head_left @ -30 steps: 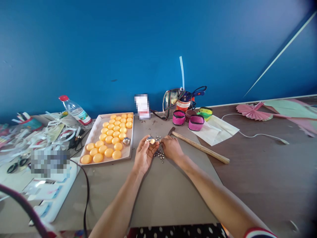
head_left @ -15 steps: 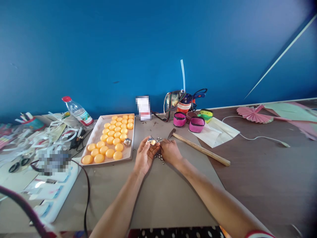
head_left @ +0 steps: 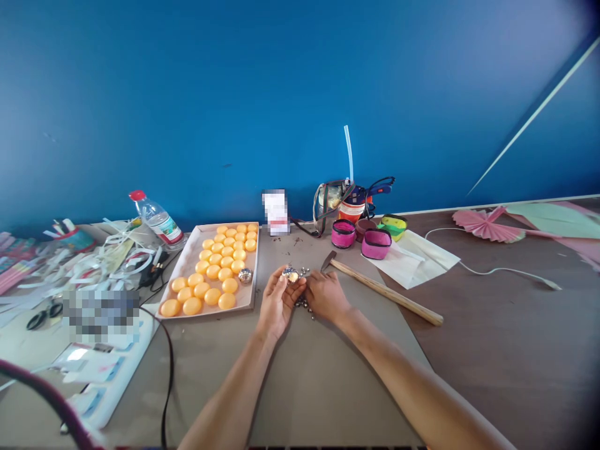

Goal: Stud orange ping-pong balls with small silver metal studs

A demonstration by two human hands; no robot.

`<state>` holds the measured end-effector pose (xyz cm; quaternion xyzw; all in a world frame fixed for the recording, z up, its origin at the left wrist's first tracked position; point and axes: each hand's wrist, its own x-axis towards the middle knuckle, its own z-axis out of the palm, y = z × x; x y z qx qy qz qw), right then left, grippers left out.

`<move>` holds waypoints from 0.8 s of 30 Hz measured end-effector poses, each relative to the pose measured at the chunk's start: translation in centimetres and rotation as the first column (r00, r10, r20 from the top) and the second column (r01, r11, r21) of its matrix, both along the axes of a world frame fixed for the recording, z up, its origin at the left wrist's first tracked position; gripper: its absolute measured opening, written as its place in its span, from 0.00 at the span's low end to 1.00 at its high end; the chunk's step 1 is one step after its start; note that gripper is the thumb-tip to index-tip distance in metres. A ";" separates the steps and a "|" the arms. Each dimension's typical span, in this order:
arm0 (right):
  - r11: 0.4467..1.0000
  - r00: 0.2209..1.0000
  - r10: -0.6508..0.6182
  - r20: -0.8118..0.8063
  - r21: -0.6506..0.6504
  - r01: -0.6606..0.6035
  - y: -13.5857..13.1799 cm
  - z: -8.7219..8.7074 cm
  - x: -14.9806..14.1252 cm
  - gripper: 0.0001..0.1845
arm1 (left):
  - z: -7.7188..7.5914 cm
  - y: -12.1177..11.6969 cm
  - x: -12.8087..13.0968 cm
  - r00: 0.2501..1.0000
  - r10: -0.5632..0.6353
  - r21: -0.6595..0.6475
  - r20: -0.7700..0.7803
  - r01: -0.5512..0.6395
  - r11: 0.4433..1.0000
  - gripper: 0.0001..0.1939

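My left hand (head_left: pixel 275 307) holds a ball (head_left: pixel 290 274) between its thumb and fingers. The ball looks partly coated in shiny silver pieces, with an orange patch showing. Close against it on the right is my right hand (head_left: pixel 328 295), its fingers curled together over the mat; whatever they pinch is hidden. Small silver pieces (head_left: pixel 305 305), too small to name surely, lie scattered beneath and behind both hands. To the left, a shallow cardboard tray (head_left: pixel 242 300) carries rows of orange balls (head_left: pixel 213 272) and one silver-covered ball (head_left: pixel 245 275).
Right of my hands lies a wooden-handled hammer (head_left: pixel 387 292). Behind it are pink bands (head_left: pixel 376 244), a white paper (head_left: pixel 422 259) and a cup (head_left: pixel 350 211) with tools. A leaning bottle (head_left: pixel 162 225), tangled strips, scissors (head_left: pixel 44 317) and a power strip (head_left: pixel 115 381) crowd the left.
The whole view has shifted slightly, so things appear lower and farther right. Both hands stay together at the ball, with little visible change in their grip.
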<state>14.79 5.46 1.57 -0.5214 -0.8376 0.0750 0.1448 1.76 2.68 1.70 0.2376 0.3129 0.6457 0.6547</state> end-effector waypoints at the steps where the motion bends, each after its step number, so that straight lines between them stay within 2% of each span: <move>1: 1.000 1.000 0.017 0.004 -0.007 -0.017 0.0 -0.1 0.0 0.12 | 0.0 0.0 0.0 1.000 0.000 0.001 0.002 0.000 1.000 0.17; 9: 0.999 0.999 0.042 -0.020 -0.008 -0.042 0.0 -0.6 -0.3 0.11 | 0.0 -0.1 0.1 1.000 -0.008 0.005 0.009 0.008 1.000 0.17; 17: 0.994 0.983 -0.011 -0.182 0.108 0.031 0.1 -0.6 0.2 0.07 | 0.0 -0.1 0.0 1.000 0.004 -0.014 0.002 -0.004 1.000 0.18; 24: 0.991 0.962 0.029 -0.272 0.131 0.007 0.3 -1.1 0.4 0.07 | -0.1 -0.1 0.0 1.000 -0.003 -0.008 0.006 0.003 1.000 0.17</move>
